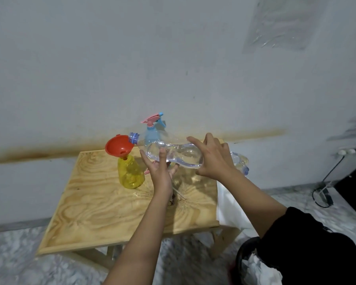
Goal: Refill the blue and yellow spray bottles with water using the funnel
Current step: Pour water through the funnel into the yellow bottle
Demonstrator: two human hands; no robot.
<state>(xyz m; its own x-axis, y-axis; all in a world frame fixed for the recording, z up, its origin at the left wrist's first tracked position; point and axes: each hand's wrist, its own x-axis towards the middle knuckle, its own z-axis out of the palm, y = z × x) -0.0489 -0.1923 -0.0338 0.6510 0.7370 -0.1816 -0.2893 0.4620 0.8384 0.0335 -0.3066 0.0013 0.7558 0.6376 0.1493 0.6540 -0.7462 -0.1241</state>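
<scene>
Head view: the table [103, 212] holds both spray bottles near its far edge. The water bottle [183, 155] is tipped, mouth over the funnel [116, 146], for pouring. The right hand [214, 159] clasps its body. The left hand [160, 173] grips its shoulder from below, steadying aim. The yellow spray bottle [130, 173], toward the far-left corner, carries the funnel in its neck. The blue spray bottle [150, 134] stands capped behind.

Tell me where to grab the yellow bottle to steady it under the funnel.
Probably its wide lower body, coming from the left. The yellow bottle stands upright, the red funnel fills its neck, and the clear water bottle with the left hand under it crowds its right side.
</scene>
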